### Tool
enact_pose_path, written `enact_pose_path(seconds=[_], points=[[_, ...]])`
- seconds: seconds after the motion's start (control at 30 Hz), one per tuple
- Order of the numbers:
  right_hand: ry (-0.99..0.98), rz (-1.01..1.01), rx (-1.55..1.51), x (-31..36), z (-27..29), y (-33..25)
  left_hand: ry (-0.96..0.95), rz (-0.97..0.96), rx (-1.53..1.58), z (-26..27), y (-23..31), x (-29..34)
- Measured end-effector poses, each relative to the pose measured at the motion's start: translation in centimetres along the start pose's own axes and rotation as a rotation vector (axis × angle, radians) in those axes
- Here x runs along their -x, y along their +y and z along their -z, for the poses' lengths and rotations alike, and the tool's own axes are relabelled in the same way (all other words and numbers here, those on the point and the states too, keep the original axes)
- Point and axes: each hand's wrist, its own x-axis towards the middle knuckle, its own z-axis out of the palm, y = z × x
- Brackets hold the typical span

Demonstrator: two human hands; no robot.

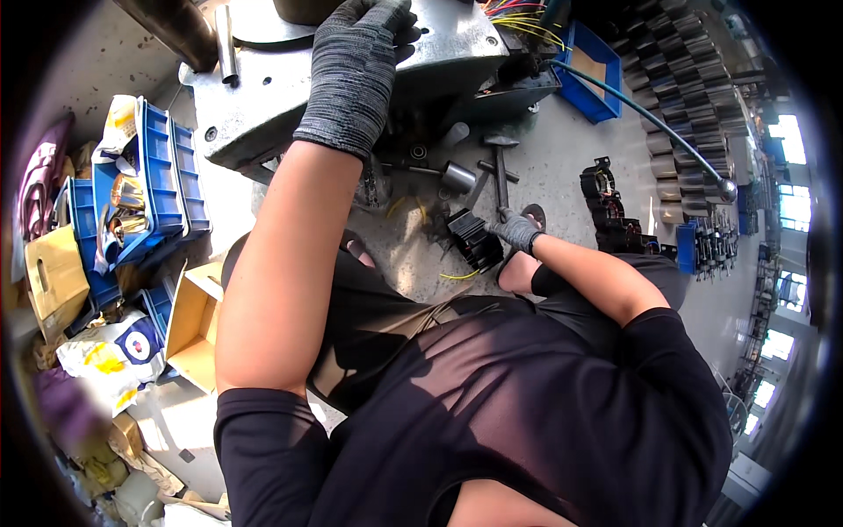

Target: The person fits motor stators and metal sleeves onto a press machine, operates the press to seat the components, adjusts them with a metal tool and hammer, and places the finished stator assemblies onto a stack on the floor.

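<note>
My left hand, in a grey knit glove with dark fingertips, reaches over a thick metal machine plate at the top of the view. Its fingers are curled beside a dark round part; whatever they hold is hidden. Lower down, my right hand, gloved alike, is closed round the lower end of a hammer handle. The hammer stands head up. Right beside that hand, a black finned motor housing lies on the floor between my feet, a yellow wire near it.
Blue crates and an open cardboard box stand at left. A metal cylinder on a rod lies below the machine. Black motor parts line the floor at right, near stacked metal cylinders. A blue-green cable crosses the upper right.
</note>
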Motion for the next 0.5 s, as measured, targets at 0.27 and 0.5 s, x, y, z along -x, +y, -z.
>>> enact_pose_path(seconds=[0.27,0.5], points=[[-0.018,-0.059,-0.97,-2.7,-6.9,2.6,-0.061,0.038,-0.354,-3.4,-1.0,2.1],[-0.067,-0.326,-1.287,-0.9,-1.8,-0.9,-0.068,-0.169,-0.537,-3.3,-3.8,1.4]])
